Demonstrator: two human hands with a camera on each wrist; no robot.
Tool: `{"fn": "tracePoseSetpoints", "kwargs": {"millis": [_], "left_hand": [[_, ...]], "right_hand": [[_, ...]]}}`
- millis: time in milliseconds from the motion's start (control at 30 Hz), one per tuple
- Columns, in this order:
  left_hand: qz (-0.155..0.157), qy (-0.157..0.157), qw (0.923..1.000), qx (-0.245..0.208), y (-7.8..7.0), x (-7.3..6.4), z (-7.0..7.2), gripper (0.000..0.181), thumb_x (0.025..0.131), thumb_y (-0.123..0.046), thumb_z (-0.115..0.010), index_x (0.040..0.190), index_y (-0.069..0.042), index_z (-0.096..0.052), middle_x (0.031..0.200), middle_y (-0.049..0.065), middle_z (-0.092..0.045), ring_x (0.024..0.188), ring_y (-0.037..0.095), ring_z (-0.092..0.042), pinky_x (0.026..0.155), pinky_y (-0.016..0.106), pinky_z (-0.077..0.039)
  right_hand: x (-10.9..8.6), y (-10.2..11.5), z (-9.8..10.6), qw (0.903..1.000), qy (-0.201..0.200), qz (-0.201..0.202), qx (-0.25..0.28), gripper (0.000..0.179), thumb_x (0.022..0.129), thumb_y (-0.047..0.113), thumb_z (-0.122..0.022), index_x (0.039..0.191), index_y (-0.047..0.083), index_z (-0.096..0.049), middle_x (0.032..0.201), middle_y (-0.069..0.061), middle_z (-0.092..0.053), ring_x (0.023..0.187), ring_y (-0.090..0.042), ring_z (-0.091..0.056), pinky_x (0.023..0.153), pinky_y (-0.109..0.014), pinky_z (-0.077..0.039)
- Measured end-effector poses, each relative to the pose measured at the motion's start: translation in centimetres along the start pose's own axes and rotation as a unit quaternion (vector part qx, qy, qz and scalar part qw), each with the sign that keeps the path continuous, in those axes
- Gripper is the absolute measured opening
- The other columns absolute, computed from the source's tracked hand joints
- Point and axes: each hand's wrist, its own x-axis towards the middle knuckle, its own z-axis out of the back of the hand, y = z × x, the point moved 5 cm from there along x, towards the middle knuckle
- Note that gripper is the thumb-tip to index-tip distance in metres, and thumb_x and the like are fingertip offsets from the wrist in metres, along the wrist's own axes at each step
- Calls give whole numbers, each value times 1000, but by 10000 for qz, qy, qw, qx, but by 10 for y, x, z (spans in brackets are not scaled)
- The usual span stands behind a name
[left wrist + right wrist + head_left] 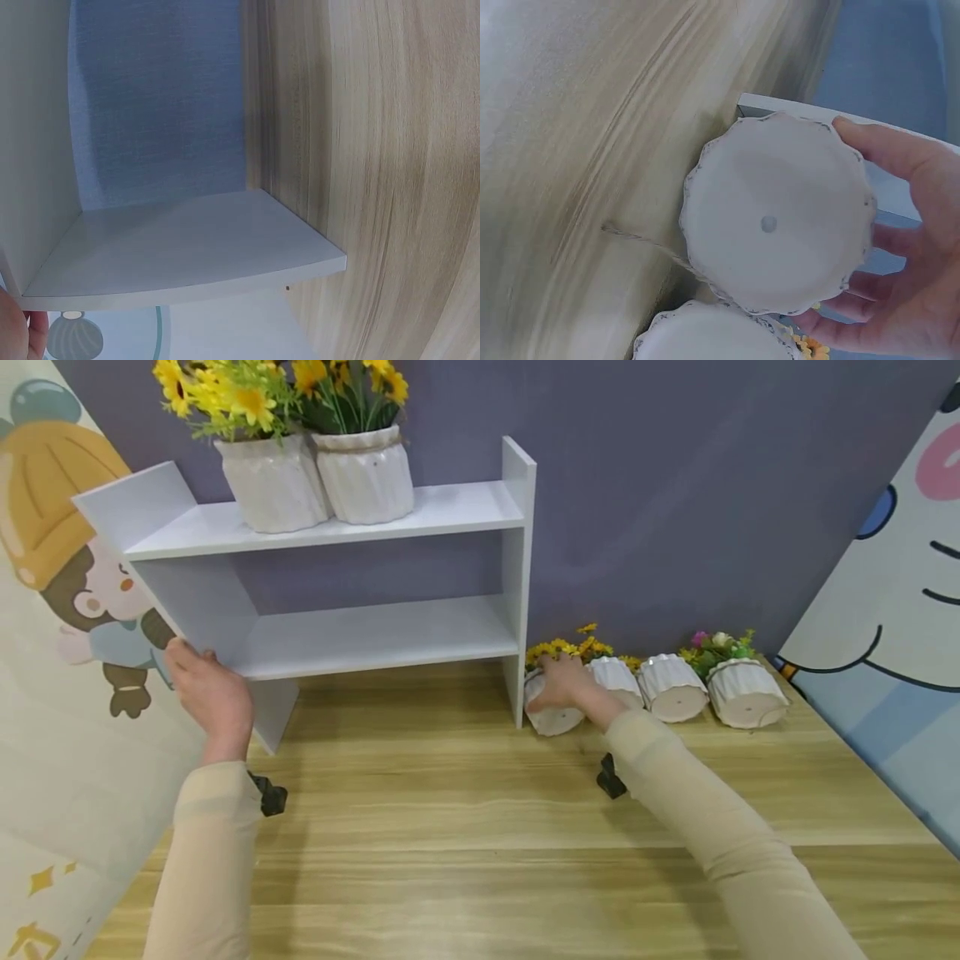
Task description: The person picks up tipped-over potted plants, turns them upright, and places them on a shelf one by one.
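A white two-tier shelf [386, 635] stands on the wooden table against the dark wall. At its left side panel, my left hand [213, 693] holds the front edge; in the left wrist view only part of that hand [15, 330] shows at the corner. My right hand [566, 683] grips a white fluted flowerpot [776, 214] with yellow flowers, tipped on its side beside the shelf's right panel. Its round base faces the right wrist view, thumb on one side and fingers [855, 296] on the other. A twine end [641, 238] trails out near the pot.
Two white pots [365, 477] with yellow flowers stand on the upper shelf. Right of the held pot, several more lie tipped in a row, including one white pot [675, 687] and one with pink flowers [746, 693]. Cartoon-printed walls [892, 635] flank the table [450, 852].
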Motion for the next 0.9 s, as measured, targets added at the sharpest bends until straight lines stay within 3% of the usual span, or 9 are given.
{"fn": "tracePoseSetpoints", "kwargs": {"millis": [200,433,567,900], "left_hand": [[-59,-46,10000,-12,-1,-3,0,32,96,-14,-32,127,-6,-30,123,18,-40,115,36,-43,93,50,-38],[-122,-58,9999,22,-3,-3,0,31,96,-16,-30,127,-7,-30,122,18,-38,114,37,-43,91,50,-38],[-31,8,10000,0,-2,-2,0,32,97,-17,-29,128,-9,-29,124,17,-38,114,37,-43,92,50,-38],[-17,-27,9999,97,-2,-2,0,31,97,-19,-28,126,-10,-30,122,18,-40,112,38,-45,90,51,-39]], "right_hand": [[-8,-6,-3,9987,-398,216,235,89,70,44,-73,139,5,-32,139,-28,-29,126,-47,-26,100,-59,-27],[-22,-14,-4,9898,-1086,307,866,85,67,39,-77,131,4,-35,129,-26,-34,118,-44,-34,92,-53,-39],[-28,-17,-6,9844,-1411,513,915,81,65,34,-79,127,2,-37,126,-24,-37,113,-43,-38,90,-51,-40],[-42,-26,-14,9724,-1871,654,1231,75,63,30,-81,119,0,-41,121,-22,-40,104,-37,-43,87,-47,-41]]}}
